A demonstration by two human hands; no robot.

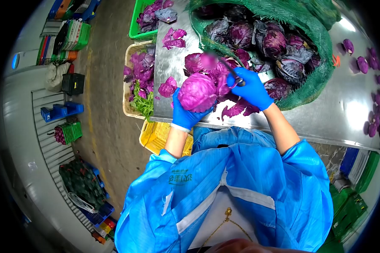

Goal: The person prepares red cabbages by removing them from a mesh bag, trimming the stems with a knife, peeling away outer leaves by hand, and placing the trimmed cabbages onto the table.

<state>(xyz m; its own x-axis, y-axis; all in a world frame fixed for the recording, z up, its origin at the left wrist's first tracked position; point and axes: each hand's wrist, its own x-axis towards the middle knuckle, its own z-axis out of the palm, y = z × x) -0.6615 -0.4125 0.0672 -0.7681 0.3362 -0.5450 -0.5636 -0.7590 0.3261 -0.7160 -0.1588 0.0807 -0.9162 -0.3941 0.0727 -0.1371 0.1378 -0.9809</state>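
On the blue jacket (156, 211) there is green writing (180, 179), too unclear to read. The purple cabbage (197, 92) is round, with pale veins. Before the green net sack (324, 76), toward its left, the left grip (188, 113) cups this cabbage; the right grip (250, 87) closes around a knife (229, 66).

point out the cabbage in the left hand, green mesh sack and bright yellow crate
Cabbage (197, 92), head view: middle of outer leaves
Green mesh sack (285, 12), head view: upper mesh
Bright yellow crate (157, 137), head view: side wall

2 gloved hands (184, 115) (253, 89) | 1 knife (228, 66) | 1 held cabbage (197, 92) | 1 net bag (302, 96) | 1 table (325, 116)
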